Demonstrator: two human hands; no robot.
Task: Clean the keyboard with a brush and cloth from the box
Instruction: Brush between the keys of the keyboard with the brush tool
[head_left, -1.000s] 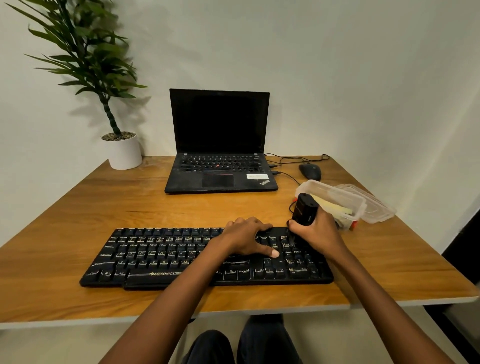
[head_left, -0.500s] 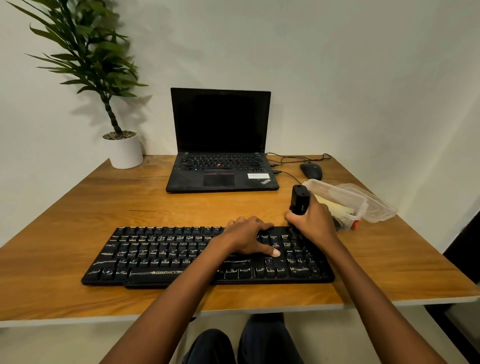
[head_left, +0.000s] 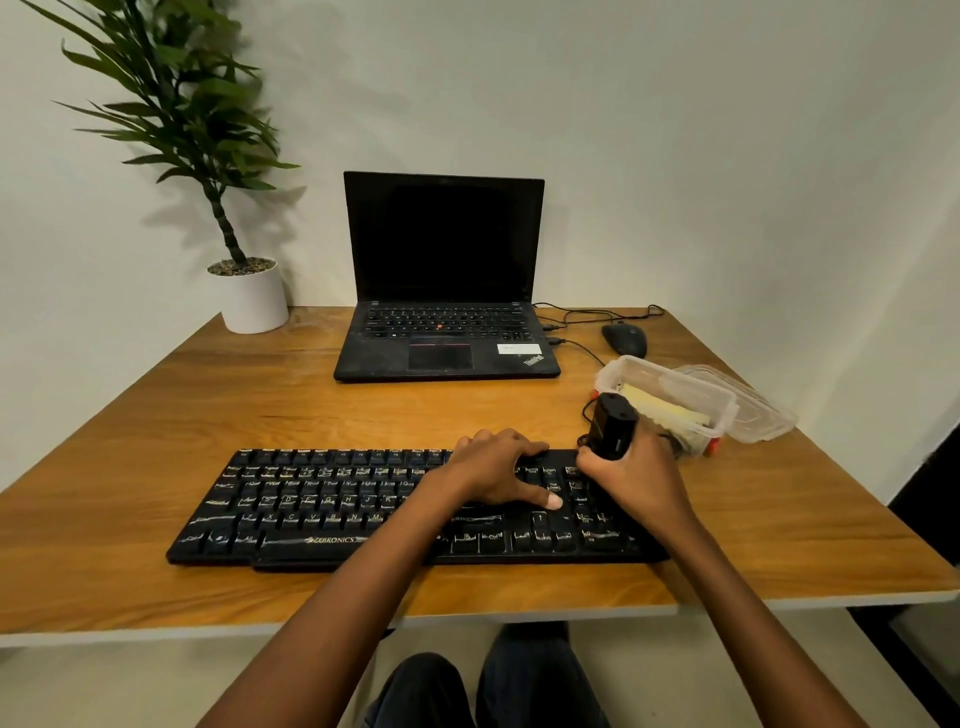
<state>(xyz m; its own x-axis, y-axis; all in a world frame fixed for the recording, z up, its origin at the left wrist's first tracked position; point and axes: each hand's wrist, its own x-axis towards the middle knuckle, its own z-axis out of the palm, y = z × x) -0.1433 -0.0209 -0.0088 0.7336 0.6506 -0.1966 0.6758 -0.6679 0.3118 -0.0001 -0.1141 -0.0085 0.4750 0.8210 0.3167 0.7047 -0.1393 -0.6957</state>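
A black keyboard (head_left: 322, 506) lies across the near half of the wooden table. My left hand (head_left: 498, 467) rests flat on its right-centre keys, fingers spread, holding nothing. My right hand (head_left: 636, 475) is closed around a black brush (head_left: 613, 426) whose handle points up and away; its lower end is over the keyboard's far right corner, hidden by my fingers. Just behind my right hand stands an open clear plastic box (head_left: 670, 395) with a pale yellow cloth (head_left: 657, 408) inside.
The box's clear lid (head_left: 748, 405) lies to its right. Behind are an open black laptop (head_left: 444, 322), a black mouse (head_left: 625, 339) with cables, and a potted plant (head_left: 249, 296) at the back left. The table's front edge (head_left: 467, 616) is near my knees.
My right hand has shifted the brush slightly over the keyboard's right end, tilting it first upright, then back to the right. The left hand stays in place on the keys.
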